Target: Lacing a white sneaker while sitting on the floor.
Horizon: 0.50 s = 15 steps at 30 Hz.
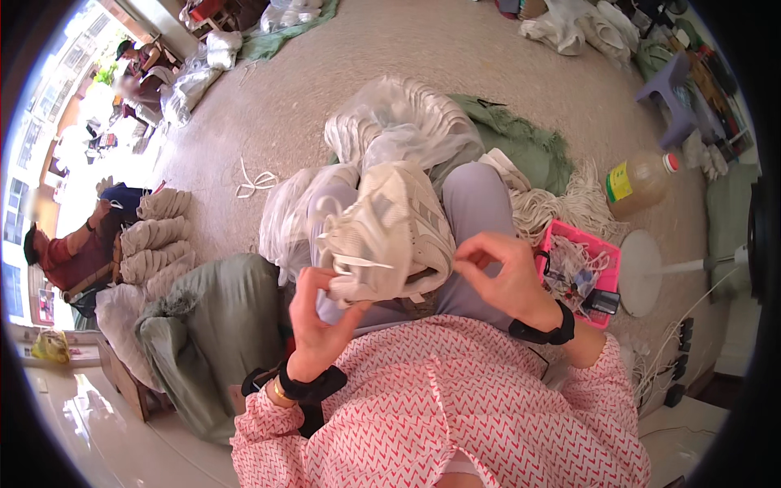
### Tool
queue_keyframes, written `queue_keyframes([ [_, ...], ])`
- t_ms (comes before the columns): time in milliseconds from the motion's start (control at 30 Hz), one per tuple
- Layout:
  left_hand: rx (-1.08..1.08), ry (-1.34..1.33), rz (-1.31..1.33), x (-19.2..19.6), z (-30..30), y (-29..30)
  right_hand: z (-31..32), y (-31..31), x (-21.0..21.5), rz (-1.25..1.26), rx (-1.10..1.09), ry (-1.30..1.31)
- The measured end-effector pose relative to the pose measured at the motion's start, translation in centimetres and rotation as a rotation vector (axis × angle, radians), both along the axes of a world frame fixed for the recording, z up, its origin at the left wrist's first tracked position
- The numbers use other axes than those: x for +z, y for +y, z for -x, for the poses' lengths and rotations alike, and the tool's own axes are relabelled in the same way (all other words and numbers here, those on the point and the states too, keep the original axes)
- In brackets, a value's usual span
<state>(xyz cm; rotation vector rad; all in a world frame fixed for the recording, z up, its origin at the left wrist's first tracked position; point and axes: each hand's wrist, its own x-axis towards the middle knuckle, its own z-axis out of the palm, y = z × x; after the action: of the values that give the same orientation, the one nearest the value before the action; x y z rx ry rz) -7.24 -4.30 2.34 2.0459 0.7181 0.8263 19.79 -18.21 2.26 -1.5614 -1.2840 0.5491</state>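
Note:
A cream shoe upper point(389, 220) with mesh panels and a pale lace rests between my knees. My left hand point(320, 315) is closed at its lower left edge, with thumb and finger on the material. At the shoe upper's right edge, my right hand point(504, 275) makes a pinch with thumb and forefinger; whatever lies between those fingertips is too small to make out. Just beyond my knees, a clear plastic bag point(399, 122) holds a row of stacked cream shoe uppers. Another clear bag point(289, 215) leans by my left leg.
To the right, a pink basket point(606, 248) holds small items and a black phone point(602, 302), beside white laces point(569, 203). A bottle point(639, 185) with a red cap and a purple stool point(674, 98) stand farther right. Green sacking point(215, 342) lies left. Other people sit far left.

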Motion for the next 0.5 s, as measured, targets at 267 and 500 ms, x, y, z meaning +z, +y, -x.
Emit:
queue_keyframes([
  [267,0.048,0.000,0.054,0.4,0.7,-0.2,0.9,-0.7,-1.6,-0.029,0.202,-0.302],
  [500,0.051,0.033,0.035,0.5,-0.1,-0.3,1.1,0.8,-2.0,-0.147,0.289,-0.759],
])
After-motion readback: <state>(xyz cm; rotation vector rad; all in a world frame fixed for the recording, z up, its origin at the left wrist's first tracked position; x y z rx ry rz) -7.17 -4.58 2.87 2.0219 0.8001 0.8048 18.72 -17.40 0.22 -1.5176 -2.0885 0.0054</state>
